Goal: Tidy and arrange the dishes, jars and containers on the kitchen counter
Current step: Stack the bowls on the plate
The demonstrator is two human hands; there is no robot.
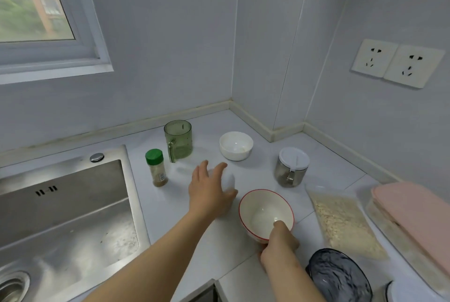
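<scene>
White bench (214,126) in a grey-walled corner, beside a steel sink (63,204), looks only partly tidied: a pink-lidded box (414,211), a bag of oats (345,223) and a dark glass bowl (341,277) crowd the right, while a green jug (179,139), white bowl (236,145), lidded jar (292,167) and spice bottle (157,167) stand scattered. The right hand (280,243) pinches the rim of a red-rimmed bowl (263,211); the left hand (209,192) spreads wide over a small white thing (230,181), grip unclear. The bottle's label is too small to read.
</scene>
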